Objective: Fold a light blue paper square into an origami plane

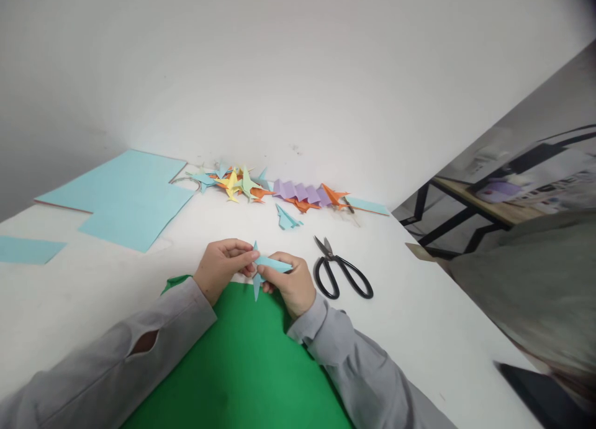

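Note:
A light blue folded paper figure (275,264) with narrow pointed arms is held between my two hands, above the near edge of the white table. My left hand (226,262) pinches it on the left, near its upper point. From the right, my right hand (289,280) grips the broader part between thumb and fingers. One point hangs down below the fingers. Black-handled scissors (333,264) lie slightly open on the table, just right of my right hand. Beyond my hands lies another light blue folded paper piece (287,218).
Folded paper figures (235,184) in several colours lie piled by the wall, beside a pleated purple paper strip (300,192). Light blue sheets (135,215) and a smaller blue piece (30,250) lie left. A dark flat object (540,392) sits at the right edge, near another person.

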